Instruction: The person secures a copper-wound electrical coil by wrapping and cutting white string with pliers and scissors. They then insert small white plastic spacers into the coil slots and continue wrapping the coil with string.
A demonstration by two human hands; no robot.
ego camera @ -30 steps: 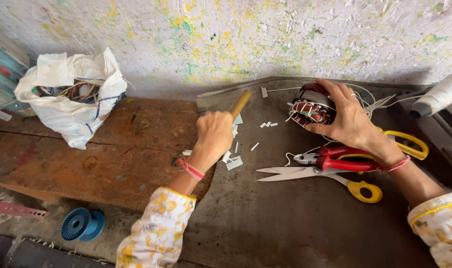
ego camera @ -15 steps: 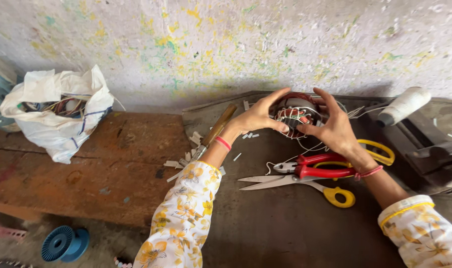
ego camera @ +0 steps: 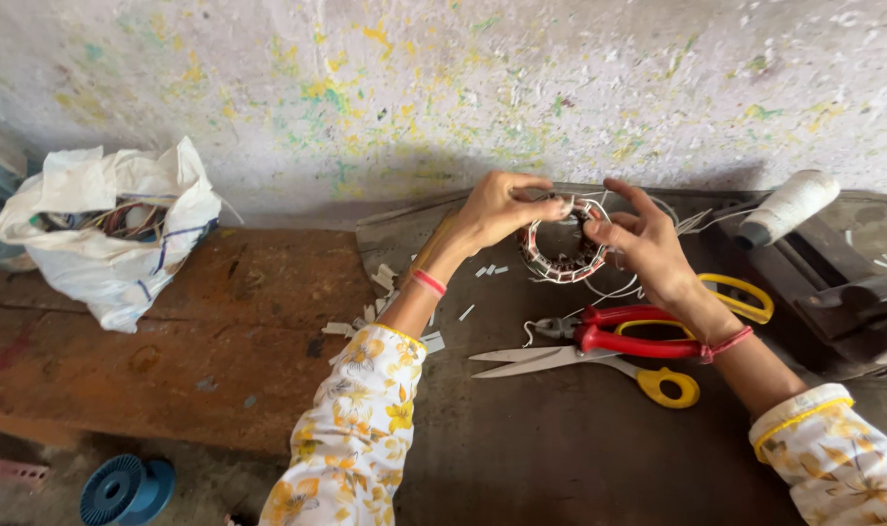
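Observation:
A ring-shaped motor stator (ego camera: 563, 253) with copper windings and white insulation strips is held up between both hands above the dark mat (ego camera: 560, 438). My left hand (ego camera: 497, 209) grips its upper left rim with the fingers closed. On the right side, my right hand (ego camera: 643, 244) holds the ring with thumb and fingers. Thin white wires (ego camera: 609, 290) trail down from the stator. Below the hands lie red-handled pliers (ego camera: 614, 333) and yellow-handled scissors (ego camera: 599, 365).
A white bag (ego camera: 112, 239) with wire scraps sits at the left on the brown wooden board (ego camera: 171, 341). White paper bits (ego camera: 380, 282) litter the mat's edge. A spool of white thread (ego camera: 789, 206) lies at the right. A blue reel (ego camera: 122, 487) is at the lower left.
My left hand left the wooden stick and came up to grip the stator. The stator has turned so its open ring faces me. The view has shifted.

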